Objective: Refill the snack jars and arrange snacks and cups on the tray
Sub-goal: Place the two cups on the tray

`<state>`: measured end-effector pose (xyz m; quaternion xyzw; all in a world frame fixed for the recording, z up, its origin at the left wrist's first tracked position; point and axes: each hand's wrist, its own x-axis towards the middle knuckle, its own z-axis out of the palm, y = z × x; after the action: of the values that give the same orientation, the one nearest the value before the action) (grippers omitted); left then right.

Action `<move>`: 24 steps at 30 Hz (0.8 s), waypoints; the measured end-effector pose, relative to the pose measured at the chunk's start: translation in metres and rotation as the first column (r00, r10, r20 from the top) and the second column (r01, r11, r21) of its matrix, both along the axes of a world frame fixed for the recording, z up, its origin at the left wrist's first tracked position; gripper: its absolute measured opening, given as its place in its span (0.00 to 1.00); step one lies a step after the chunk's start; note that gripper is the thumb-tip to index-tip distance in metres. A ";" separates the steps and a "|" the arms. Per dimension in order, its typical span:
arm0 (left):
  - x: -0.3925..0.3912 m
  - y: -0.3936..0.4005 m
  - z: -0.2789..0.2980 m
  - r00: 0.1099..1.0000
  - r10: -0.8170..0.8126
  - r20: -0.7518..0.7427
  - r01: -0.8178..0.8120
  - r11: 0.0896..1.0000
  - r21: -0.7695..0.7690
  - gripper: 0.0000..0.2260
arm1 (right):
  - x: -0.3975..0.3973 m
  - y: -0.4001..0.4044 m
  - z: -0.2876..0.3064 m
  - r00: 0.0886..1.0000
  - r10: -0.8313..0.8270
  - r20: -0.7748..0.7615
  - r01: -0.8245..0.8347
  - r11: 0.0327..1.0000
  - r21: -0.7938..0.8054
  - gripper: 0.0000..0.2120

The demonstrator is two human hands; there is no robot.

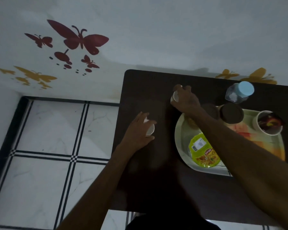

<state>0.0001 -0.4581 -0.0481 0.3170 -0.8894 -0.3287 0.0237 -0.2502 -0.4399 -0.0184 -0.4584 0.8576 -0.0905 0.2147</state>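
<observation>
Head view: left hand [138,130] and right hand [185,99] each curl a grip round a white cup.

Table [156,188] near edge and left half: bare dark top, open to a reach. Left hand [138,131] with white cup [150,128] sits near left edge; right hand [185,98] with second cup [175,97] toward far edge. Right side blocked: tray [181,138], snack packet [204,151], brown-lidded jars [231,113], blue-lidded jar [239,92] at far right corner.
</observation>
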 end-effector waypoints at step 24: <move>0.051 0.112 0.029 0.977 0.189 0.103 -0.198 0.977 0.083 0.27 | 0.106 0.234 0.022 0.967 0.128 0.221 -0.082 0.975 -0.208 0.28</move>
<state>0.0507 -0.3461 -0.0187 0.4179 -0.8381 -0.3505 -0.0012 -0.1439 -0.2056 0.0036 -0.5087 0.7877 -0.2168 0.2717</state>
